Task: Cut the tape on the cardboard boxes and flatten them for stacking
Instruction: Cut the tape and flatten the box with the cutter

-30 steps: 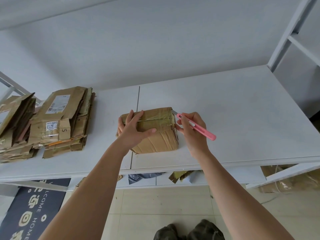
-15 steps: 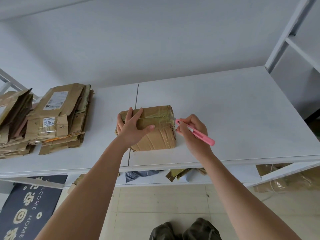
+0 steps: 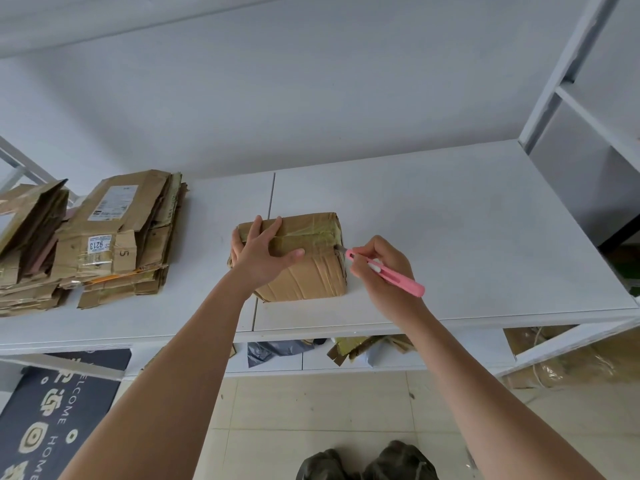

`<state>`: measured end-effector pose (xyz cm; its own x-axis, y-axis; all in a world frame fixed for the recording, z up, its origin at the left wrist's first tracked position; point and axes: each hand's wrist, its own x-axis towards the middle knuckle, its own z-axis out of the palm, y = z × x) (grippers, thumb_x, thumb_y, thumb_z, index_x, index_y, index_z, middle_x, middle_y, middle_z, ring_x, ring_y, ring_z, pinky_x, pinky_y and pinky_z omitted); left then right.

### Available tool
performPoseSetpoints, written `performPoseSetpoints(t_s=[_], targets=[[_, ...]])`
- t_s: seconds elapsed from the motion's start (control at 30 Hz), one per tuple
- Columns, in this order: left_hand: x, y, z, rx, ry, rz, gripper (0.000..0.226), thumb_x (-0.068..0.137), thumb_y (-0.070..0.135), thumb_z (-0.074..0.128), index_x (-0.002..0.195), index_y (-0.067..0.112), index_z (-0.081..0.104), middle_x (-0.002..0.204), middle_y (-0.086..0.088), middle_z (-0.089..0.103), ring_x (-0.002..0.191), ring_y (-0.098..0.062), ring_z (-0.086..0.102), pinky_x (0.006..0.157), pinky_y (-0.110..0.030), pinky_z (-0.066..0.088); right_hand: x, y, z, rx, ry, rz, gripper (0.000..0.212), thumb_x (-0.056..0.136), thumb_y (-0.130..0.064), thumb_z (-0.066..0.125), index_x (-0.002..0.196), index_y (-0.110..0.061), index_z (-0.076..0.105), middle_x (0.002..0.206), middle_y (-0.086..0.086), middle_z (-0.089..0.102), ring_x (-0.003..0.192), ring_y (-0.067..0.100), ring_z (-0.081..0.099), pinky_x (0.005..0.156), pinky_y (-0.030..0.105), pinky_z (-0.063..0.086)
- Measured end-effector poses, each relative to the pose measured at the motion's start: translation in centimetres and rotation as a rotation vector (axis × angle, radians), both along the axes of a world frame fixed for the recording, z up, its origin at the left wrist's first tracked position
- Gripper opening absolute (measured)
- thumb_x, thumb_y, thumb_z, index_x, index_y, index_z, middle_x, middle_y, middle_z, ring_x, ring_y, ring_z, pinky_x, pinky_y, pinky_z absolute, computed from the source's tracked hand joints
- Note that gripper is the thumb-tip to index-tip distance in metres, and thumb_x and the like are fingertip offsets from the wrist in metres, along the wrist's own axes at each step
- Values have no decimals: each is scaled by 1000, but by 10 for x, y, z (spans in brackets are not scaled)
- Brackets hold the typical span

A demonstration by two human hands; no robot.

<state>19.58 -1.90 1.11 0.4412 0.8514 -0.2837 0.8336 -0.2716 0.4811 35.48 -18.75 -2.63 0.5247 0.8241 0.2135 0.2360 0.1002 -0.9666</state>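
Box: a small brown cardboard box [image 3: 304,268] wrapped in yellowish clear tape [image 3: 311,233] stands near the front edge of the white table [image 3: 467,230], just right of the seam between its two panels.
Left hand: the left hand [image 3: 261,252] lies spread flat on the box's top left part, fingers straight and reaching over the far edge, thumb stretched out along the top towards the right.
Right hand: the right hand [image 3: 382,268] has its fingers curled round a slim pink plastic utility knife [image 3: 388,273], held like a pen just beside the box's right end.
Blade: the short metal tip touches the taped upper right edge of the box.
Stacks: two piles of flattened brown cardboard boxes [image 3: 117,237] lie on the table's left side, well apart from the box; the top sheet bears white labels.
Table: white, with a lower shelf holding scraps of cardboard and grey plastic [image 3: 277,349].
Room: white wall behind, white metal shelving frame [image 3: 568,64] at the right, pale tiled floor [image 3: 329,410], and a dark doormat with light lettering [image 3: 45,417] at the lower left.
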Motion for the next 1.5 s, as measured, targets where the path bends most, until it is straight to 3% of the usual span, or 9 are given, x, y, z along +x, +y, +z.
performPoseSetpoints(t_s=[0.13,0.37,0.53,0.77,0.9,1.0,1.07,1.2,1.5], targets=[[4,5,5,52,79,11,78,83,68,57,151,47,24,162,13,8,147,-28,-8,117,-52,7,-4,-9,0,61,143,-102,12,97,-8,58,86,-11,55,83,12,65,79,34,67,68,52,59],[-1,11,26,179,259,21,67,76,72,61,130,33,53,116,0,49,105,-27,54,81,-35,41,-22,-11,-3,108,306,-226,6,100,-11,54,95,-12,52,88,-10,66,82,15,71,78,40,61],[-3,-10,22,242,191,173,69,93,62,46,149,36,15,97,-3,61,85,-32,69,71,-39,54,-40,-4,2,112,234,-248,4,101,-13,52,101,-9,52,98,1,66,84,20,73,76,49,61],[5,-27,29,96,110,243,52,98,58,36,120,15,56,65,-6,68,37,-14,63,59,-33,60,-72,1,-3,114,190,-313,1,100,-15,53,99,-15,53,82,7,62,74,35,66,65,62,54],[5,-23,30,342,320,143,49,94,59,49,91,11,58,70,3,58,63,-15,60,60,-27,45,-62,14,2,98,281,-317,6,100,-18,55,99,-12,53,88,3,66,81,35,70,66,60,57],[-4,-21,11,519,280,-53,45,99,52,38,126,19,54,127,-7,46,121,-28,45,100,-42,41,-52,20,4,77,439,-248,4,100,-16,56,97,-14,54,91,-6,69,89,26,73,72,59,59],[-11,-21,-5,432,223,-201,52,103,45,19,153,28,22,156,-7,20,147,-31,13,121,-48,12,-48,19,1,81,481,-219,4,100,-15,56,98,-13,54,96,-3,69,94,24,73,75,59,59],[-10,-7,-15,252,223,-213,64,99,56,21,156,37,-2,165,3,-7,150,-23,-13,120,-45,-9,-48,15,-6,94,492,-207,4,100,-16,56,97,-14,55,100,4,69,99,25,71,83,56,58],[-15,2,-1,58,129,-244,83,91,54,57,155,43,5,163,10,-16,147,-15,-24,117,-40,-15,-53,20,-6,48,395,-265,9,99,-18,57,91,-23,56,97,8,68,93,34,69,80,62,55]])
